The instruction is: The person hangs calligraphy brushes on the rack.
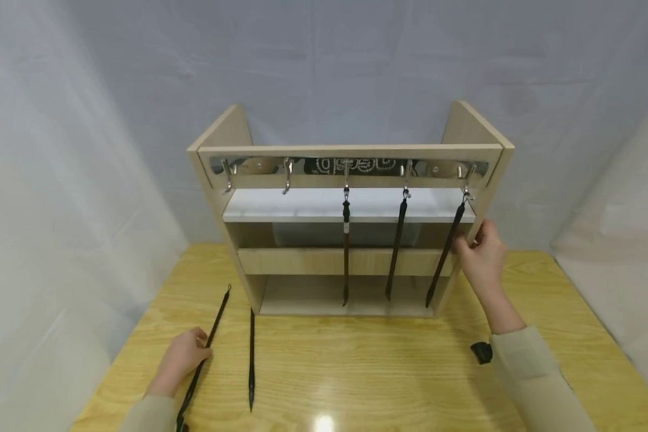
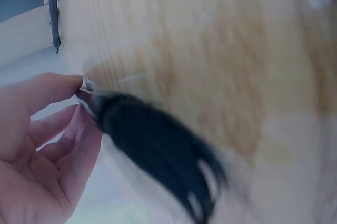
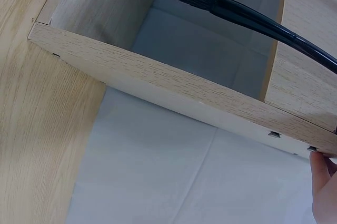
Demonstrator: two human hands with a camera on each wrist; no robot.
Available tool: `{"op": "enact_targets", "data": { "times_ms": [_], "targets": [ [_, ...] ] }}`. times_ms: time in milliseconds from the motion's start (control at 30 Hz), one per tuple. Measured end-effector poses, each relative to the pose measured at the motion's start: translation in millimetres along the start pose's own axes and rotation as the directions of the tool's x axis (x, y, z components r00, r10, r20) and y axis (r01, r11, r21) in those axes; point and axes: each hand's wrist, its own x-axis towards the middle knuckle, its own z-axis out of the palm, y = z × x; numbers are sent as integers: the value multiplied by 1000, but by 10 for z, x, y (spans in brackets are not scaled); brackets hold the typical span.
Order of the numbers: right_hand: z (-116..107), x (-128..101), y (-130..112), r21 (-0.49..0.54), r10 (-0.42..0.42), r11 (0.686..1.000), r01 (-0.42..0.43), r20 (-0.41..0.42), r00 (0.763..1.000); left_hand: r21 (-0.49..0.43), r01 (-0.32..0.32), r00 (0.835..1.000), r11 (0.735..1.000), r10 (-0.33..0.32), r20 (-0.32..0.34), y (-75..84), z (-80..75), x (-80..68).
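Note:
My left hand [image 1: 180, 357] pinches a dark calligraphy brush [image 1: 218, 318] between thumb and fingers, over the table's left side. The brush's hanging loop points away from me; its black bristles [image 2: 152, 134] show large and blurred in the left wrist view. With my right hand [image 1: 483, 258] I grip the right side panel of a pale wooden rack [image 1: 351, 262], at mid height. Three calligraphy brushes hang tip down from its hooks: one in the middle [image 1: 347, 258], one right of it [image 1: 396, 249], and one far right [image 1: 446, 255]. Two left hooks [image 1: 288, 175] hold nothing.
Another dark brush [image 1: 251, 360] lies on the wooden table [image 1: 324, 348], its far end close by the rack's lower left corner. A small black object [image 1: 482, 353] shows beside my right sleeve. Pale cloth [image 1: 351, 66] hangs behind and on both sides.

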Motion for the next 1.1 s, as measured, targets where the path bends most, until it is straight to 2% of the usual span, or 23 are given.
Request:
{"op": "enact_targets", "data": {
  "times_ms": [167,367,567,800,967,1100],
  "targets": [
    [1,5,6,24,-2,1000,2,11,1000,13,15,1000,1000,-15,10,20,1,5],
    [3,6,5,27,7,1000,-7,12,1000,16,-16,1000,1000,16,5,24,-15,9],
    [6,10,5,50,9,999,-9,16,1000,5,-43,998,999,43,-50,5,-70,-13],
    [13,8,6,59,-2,998,2,6,1000,-83,-6,991,997,-5,-132,60,-234,-98],
    [14,5,9,53,-3,999,3,-1,1000,-156,-20,963,988,-23,-270,171,-306,-163],
    [13,11,16,42,-6,999,6,-11,1000,-250,-28,919,968,-73,-388,297,-301,-212]
  ]
}}
